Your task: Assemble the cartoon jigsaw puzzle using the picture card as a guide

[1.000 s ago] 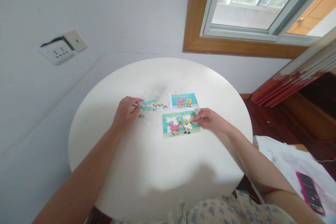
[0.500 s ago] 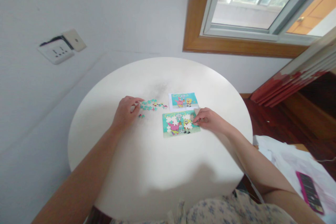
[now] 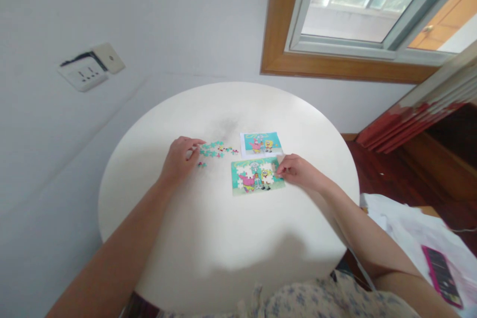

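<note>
A partly filled cartoon jigsaw puzzle [image 3: 255,177] lies on the round white table [image 3: 223,238]. My right hand [image 3: 296,171] rests at the puzzle's right edge, fingers pinched together on a small piece I can barely make out. My left hand [image 3: 180,158] lies curled on the table, its fingertips touching the left end of a scatter of several loose teal and pink pieces [image 3: 216,150]. A small reference picture card [image 3: 261,143] sits just behind the puzzle.
A white wall with a power socket [image 3: 82,73] rises behind the table on the left. A wood-framed window [image 3: 346,20] is at the upper right. White paper and a dark phone with a pink edge [image 3: 443,278] lie at the lower right.
Almost nothing moved. My right hand shifted slightly along the puzzle's right edge; my left hand stayed at the loose pieces.
</note>
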Demonstrator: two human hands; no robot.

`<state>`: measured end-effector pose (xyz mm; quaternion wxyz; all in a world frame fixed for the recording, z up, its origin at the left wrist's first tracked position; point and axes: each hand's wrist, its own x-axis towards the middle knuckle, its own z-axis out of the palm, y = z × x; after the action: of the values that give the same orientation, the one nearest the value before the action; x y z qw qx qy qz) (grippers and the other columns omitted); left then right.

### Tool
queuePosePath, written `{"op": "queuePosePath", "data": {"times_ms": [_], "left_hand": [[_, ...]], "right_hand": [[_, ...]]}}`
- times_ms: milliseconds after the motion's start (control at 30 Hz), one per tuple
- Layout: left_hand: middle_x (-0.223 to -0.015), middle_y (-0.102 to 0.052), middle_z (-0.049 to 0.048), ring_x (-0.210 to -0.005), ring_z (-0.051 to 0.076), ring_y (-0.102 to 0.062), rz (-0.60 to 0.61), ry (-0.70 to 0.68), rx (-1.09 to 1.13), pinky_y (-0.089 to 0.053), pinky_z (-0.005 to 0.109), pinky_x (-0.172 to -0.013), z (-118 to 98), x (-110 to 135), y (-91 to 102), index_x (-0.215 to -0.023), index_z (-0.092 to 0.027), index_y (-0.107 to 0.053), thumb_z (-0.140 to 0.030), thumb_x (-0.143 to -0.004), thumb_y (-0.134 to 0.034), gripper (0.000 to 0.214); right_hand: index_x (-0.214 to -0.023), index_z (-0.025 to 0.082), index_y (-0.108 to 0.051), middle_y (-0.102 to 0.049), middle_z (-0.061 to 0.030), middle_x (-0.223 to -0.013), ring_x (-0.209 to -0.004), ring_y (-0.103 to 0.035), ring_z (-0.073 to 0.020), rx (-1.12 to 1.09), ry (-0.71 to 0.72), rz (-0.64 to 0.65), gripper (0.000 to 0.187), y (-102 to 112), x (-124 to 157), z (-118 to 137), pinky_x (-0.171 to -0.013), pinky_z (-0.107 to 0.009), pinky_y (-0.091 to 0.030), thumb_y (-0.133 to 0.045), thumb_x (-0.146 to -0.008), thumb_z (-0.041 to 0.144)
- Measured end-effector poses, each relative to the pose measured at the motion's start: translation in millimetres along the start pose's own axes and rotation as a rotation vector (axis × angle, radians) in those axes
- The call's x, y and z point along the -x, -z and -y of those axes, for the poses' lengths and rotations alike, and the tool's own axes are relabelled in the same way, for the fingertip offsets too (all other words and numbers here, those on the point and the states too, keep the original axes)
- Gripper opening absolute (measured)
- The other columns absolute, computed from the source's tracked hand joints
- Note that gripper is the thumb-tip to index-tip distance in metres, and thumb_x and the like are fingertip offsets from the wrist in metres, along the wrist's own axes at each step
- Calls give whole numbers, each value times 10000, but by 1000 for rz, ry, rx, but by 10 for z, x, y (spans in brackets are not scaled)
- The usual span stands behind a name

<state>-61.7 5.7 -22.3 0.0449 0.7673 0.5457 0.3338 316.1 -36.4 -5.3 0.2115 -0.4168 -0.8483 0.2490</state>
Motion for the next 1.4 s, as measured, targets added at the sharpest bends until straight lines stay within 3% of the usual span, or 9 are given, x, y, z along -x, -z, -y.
{"op": "queuePosePath", "data": {"times_ms": [600,800,933,1067,1200,1400], "left_hand": [[-900,-618,57,-850,200,-564,-11,2,5,-444,362,-860,40,7,11,-1016,-188,-667,-266,-874,-433,285],[-877,-610,58,-850,207,-558,-39,-10,-2,-435,372,-860,10,10,31,-1012,-179,-671,-230,-866,-445,274],[-893,-617,65,-897,217,-556,-59,-14,-7,-432,382,-879,32,10,39,-1004,-183,-669,-198,-878,-407,292],[-896,-606,65,-903,218,-553,-94,10,-1,-436,390,-887,65,12,44,-1011,-189,-668,-166,-878,-383,315],[-866,-601,67,-883,223,-552,-94,18,4,-439,397,-869,51,14,43,-1000,-188,-678,-170,-885,-382,319],[-875,-597,65,-888,215,-551,-84,18,2,-436,385,-869,33,22,32,-1014,-186,-675,-193,-892,-406,296]], "right_hand": [[-757,204,-738,-671,-46,-749,-769,-600,-182,22,-6,2,107,-47,6,-61,-759,-319,-473,-650,-771,146],[-827,197,-743,-675,-59,-782,-760,-596,-171,-21,-23,-30,142,92,-107,87,-722,-289,-469,-605,-840,224],[-875,204,-747,-689,-58,-796,-780,-595,-170,3,103,51,191,185,-380,225,-746,-290,-460,-556,-868,202],[-916,193,-749,-699,-53,-824,-798,-604,-167,32,209,115,228,117,-793,304,-773,-287,-461,-535,-855,147],[-900,174,-757,-705,-40,-863,-775,-613,-148,109,57,125,218,-94,-1254,308,-730,-238,-452,-565,-813,122],[-925,142,-747,-710,-38,-847,-751,-598,-140,143,69,115,239,-435,-1776,338,-710,-230,-422,-532,-822,125]]}}
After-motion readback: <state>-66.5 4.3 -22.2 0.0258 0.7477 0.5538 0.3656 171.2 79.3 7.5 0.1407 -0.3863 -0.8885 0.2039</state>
